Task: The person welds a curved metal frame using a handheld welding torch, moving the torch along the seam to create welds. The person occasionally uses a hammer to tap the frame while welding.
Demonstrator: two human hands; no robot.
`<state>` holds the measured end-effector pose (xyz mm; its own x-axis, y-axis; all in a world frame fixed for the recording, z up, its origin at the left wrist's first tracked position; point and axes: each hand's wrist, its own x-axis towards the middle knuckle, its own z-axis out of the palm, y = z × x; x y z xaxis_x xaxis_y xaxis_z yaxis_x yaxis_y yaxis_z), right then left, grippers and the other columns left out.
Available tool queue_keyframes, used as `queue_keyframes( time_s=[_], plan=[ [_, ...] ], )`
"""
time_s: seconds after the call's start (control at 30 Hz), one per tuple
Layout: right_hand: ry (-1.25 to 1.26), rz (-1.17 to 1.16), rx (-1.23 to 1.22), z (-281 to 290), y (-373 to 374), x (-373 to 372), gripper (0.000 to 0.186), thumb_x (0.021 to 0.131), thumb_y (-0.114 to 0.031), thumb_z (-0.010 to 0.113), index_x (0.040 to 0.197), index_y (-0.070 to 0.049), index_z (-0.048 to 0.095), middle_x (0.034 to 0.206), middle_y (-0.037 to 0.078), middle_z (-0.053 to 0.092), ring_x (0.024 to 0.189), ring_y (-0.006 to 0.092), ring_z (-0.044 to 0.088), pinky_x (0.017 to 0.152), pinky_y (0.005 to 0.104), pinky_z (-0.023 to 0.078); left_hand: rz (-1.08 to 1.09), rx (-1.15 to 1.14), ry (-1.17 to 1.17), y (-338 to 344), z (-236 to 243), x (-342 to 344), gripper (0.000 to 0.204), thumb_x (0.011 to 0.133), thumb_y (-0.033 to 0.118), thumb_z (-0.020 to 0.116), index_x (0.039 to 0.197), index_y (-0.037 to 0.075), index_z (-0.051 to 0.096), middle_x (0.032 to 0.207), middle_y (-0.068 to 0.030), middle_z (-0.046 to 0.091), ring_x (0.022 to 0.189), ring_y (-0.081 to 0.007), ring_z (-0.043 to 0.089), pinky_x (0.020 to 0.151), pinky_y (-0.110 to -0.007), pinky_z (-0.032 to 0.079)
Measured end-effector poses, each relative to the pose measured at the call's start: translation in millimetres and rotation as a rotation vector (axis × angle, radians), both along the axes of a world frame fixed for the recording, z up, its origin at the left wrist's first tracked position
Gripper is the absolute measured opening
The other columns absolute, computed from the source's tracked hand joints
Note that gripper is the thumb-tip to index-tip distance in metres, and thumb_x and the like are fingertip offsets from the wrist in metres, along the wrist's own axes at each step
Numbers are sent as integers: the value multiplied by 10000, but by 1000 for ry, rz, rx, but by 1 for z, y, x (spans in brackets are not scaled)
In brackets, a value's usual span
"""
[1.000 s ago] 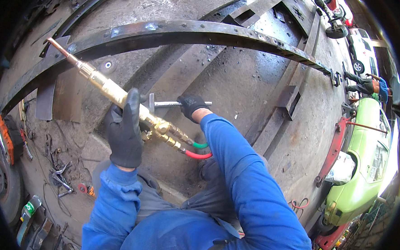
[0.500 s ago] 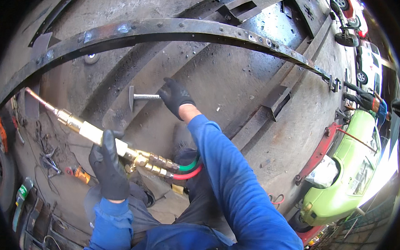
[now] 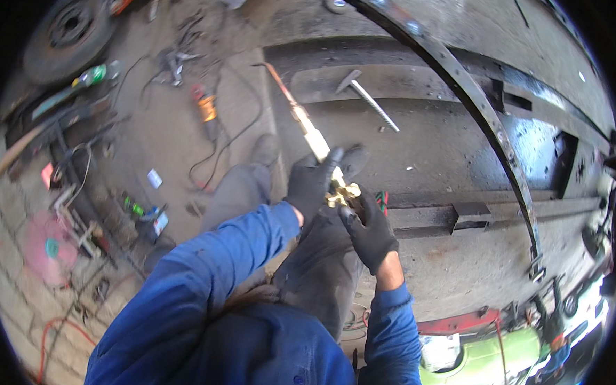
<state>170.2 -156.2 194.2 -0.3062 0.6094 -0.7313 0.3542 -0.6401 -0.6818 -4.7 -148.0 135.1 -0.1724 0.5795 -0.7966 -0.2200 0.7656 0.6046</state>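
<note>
A gas torch [image 3: 316, 144] with a pale handle, brass fittings and a bent copper tip slants across in front of my legs. My black-gloved left hand [image 3: 310, 187] is closed round its handle. At the brass valves near its lower end, the fingers of my gloved right hand [image 3: 370, 230] are closed, with the thumb against a knob. Red and green hoses [image 3: 383, 202] show only briefly beside that hand; the rest of them is hidden. Beyond the torch, a hammer [image 3: 370, 102] with a ribbed metal handle lies on the dark steel, touched by neither hand.
A long curved steel beam [image 3: 467, 86] arches across the right side. Below it runs a straight beam with a bracket [image 3: 471, 217]. An orange corded power tool [image 3: 206, 107], a wheel [image 3: 69, 25] and a bottle [image 3: 91, 76] lie left. A green car [image 3: 480, 362] stands lower right.
My right hand has let go of the hammer and come to the torch valves. My left hand still holds the torch. The whole view has swung round to the left.
</note>
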Motion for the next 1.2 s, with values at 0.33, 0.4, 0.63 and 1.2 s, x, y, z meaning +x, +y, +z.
queue_keyframes(
  time_s=[0.33, 0.4, 0.63, 1.2],
  plan=[
    [-195, 153, 172, 158, -33, 22, 641, 1052, -226, 732, 1606, -12, 491, 1502, 254, 625, 1358, 345, 670, 1091, 428, 559, 64, 123, -254, -39, 157, 14, 474, 1068, 384, 767, 1332, -2, 691, 1044, -20, 720, 916, -78, 635, 820, -307, 551],
    [-170, 158, 253, 182, -33, 28, 583, 1080, -176, 693, 1605, -15, 498, 1520, 257, 613, 1383, 327, 654, 1110, 438, 548, -2, 51, -257, -36, 178, 20, 473, 1075, 333, 765, 1390, -7, 669, 1087, -18, 718, 946, -75, 633, 846, -302, 556],
    [-177, -88, 267, 248, -33, 64, 311, 1091, -183, 681, 1354, -19, 683, 1196, 169, 782, 1090, 238, 755, 938, 389, 579, -432, -7, -153, -2, 262, 31, 591, 1053, 640, 684, 1093, 54, 756, 860, -40, 738, 690, -113, 695, 580, -293, 501],
    [-243, -26, 502, 317, -23, 91, 410, 983, -128, 777, 1391, -112, 732, 1295, 183, 727, 1191, 301, 705, 1018, 424, 555, -611, 172, -153, 74, 319, 69, 749, 1017, 711, 639, 1087, -26, 751, 788, -105, 726, 568, -194, 681, 529, -370, 532]
  ],
)
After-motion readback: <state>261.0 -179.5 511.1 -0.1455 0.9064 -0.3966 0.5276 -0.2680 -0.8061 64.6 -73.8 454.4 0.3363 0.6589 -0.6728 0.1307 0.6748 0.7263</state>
